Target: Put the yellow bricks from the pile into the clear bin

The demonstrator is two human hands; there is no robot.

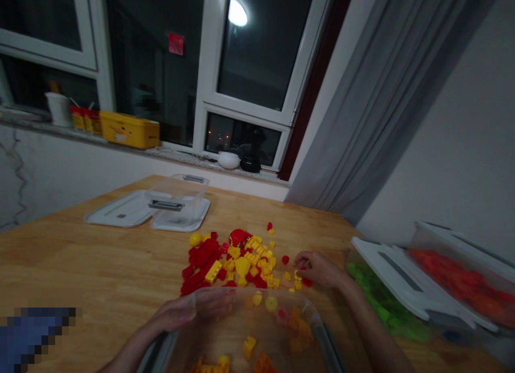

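My left hand (191,311) lies against the far left side of a clear plastic box (257,291), its fingers stretched along the wall. Several yellow and orange blocks (249,346) are inside that box. Beyond it, red blocks (205,252) and yellow blocks (242,268) form a loose pile on the table. To the right of the pile, my right hand (316,268) is low over the tabletop with curled fingers, beside a yellow block (298,283) and a red piece (307,282). Whatever is between its fingertips is too small to make out.
A clear box (177,188) and white lids (120,212) are at the back left of the wooden table (100,260). On the right are lidded boxes of green blocks (382,303) and red blocks (458,276). A yellow box (131,130) sits on the windowsill.
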